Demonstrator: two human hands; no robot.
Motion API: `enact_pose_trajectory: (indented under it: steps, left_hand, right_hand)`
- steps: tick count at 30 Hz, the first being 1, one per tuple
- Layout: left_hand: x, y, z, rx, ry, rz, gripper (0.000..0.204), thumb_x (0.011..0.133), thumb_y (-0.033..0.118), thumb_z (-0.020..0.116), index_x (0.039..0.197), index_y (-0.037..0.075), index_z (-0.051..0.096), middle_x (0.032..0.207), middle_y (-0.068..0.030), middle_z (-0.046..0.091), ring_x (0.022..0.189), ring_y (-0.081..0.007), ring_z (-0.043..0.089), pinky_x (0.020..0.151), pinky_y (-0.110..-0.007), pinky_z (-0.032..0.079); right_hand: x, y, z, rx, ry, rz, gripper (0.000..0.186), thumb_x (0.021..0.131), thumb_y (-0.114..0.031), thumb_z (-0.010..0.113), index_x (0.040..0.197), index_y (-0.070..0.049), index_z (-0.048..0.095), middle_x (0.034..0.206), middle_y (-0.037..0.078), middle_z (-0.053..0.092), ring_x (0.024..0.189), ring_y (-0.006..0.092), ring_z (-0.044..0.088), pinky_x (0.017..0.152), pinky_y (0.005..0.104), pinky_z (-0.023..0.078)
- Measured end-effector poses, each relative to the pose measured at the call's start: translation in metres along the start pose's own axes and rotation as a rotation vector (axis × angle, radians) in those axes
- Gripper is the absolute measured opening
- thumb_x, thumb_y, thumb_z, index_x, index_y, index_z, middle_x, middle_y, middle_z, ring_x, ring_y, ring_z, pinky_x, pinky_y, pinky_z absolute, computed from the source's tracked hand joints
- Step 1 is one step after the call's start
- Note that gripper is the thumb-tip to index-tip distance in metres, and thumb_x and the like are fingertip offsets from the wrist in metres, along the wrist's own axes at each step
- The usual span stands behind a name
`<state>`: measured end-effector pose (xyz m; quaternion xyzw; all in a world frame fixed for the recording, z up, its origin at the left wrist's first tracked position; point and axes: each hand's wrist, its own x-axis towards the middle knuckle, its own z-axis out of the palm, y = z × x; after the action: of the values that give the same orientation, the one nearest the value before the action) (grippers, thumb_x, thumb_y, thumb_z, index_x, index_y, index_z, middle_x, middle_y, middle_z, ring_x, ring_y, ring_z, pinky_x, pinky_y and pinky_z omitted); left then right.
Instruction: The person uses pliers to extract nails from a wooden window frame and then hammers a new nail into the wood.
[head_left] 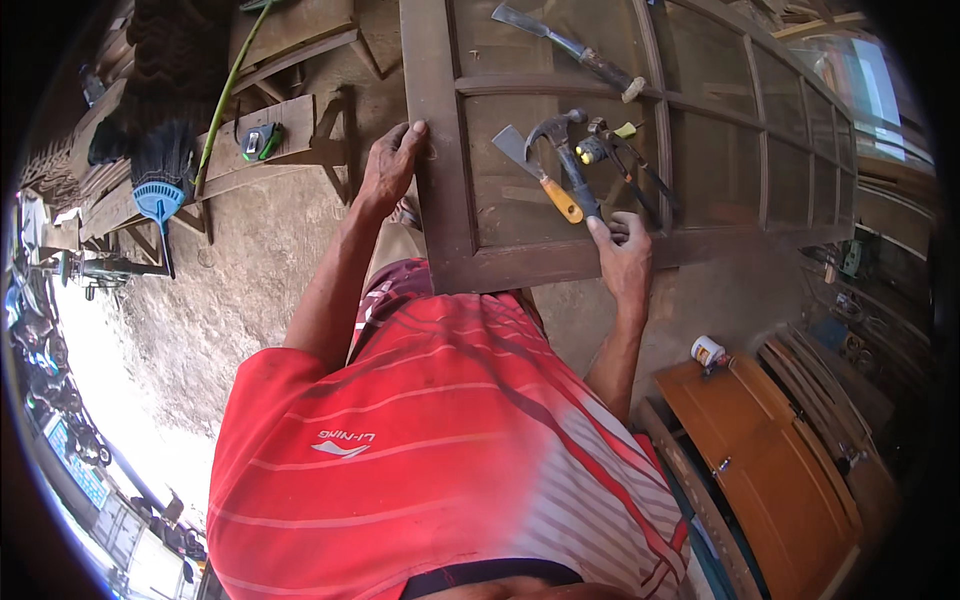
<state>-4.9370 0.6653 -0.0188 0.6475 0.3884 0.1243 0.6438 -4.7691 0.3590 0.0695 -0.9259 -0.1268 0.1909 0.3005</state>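
A brown wooden door panel (500, 265), divided into several panes, lies flat in front of me. My left hand (390, 170) grips its left edge, thumb against the top face. My right hand (625, 255) has its thumb and curled fingers at the handle end of a claw hammer (572, 165), whose head points away from me. Beside the hammer lies a scraper (552, 190) with a yellow handle. Just right of it are dark pincers (625, 170) and a small yellow-and-black tool (592, 150). A chisel (575, 52) lies farther off on the panel.
A green-and-black tape measure (261, 142) sits on a low wooden bench (290, 115) at the left, near a blue-headed broom (160, 195). At the lower right, a white tub (707, 350) stands by an orange-brown cabinet door (760, 450). Timber lies along the right side.
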Motion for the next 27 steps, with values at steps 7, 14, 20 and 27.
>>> enact_pose_trajectory:
  steps: [7,14,20,27]
  left_hand:
    - [0.004,-0.003,-0.003,-0.062,-0.087,-0.091,0.056,0.102,0.056,0.053,0.115,0.003,0.064,0.097,-0.0022,0.061,0.09,-0.0123,0.056,0.083,-0.029,0.048]
    - [-0.001,0.0,-0.001,0.011,-0.077,0.022,0.051,0.103,0.048,0.055,0.114,-0.001,0.064,0.097,-0.0027,0.061,0.089,-0.0117,0.055,0.082,-0.028,0.046]
    - [-0.004,-0.004,-0.005,0.041,-0.065,0.02,0.051,0.102,0.044,0.055,0.119,-0.003,0.064,0.099,-0.0033,0.063,0.093,-0.0118,0.054,0.084,-0.029,0.046]
    - [-0.012,-0.005,0.019,-0.201,0.255,-0.063,0.052,0.103,0.046,0.054,0.117,-0.003,0.065,0.1,-0.0077,0.065,0.098,-0.0156,0.057,0.088,-0.032,0.047]
  right_hand:
    - [0.011,-0.019,0.007,-0.261,0.275,-0.37,0.035,0.092,-0.022,0.069,0.121,-0.003,0.066,0.113,0.019,0.063,0.107,0.0383,0.06,0.092,0.0476,0.047]
    - [0.088,-0.039,-0.007,-0.367,0.063,-0.58,0.046,0.091,-0.018,0.068,0.134,-0.006,0.059,0.136,0.018,0.053,0.125,0.039,0.053,0.104,0.0449,0.046]
    - [0.111,-0.045,-0.015,-0.354,-0.23,-0.68,0.056,0.081,-0.014,0.07,0.135,-0.003,0.055,0.152,0.021,0.042,0.138,0.04,0.045,0.112,0.0453,0.042]
    - [0.145,-0.039,-0.029,-0.341,-0.403,-0.762,0.054,0.075,-0.011,0.075,0.125,0.001,0.058,0.133,0.018,0.055,0.125,0.0365,0.055,0.105,0.0413,0.045]
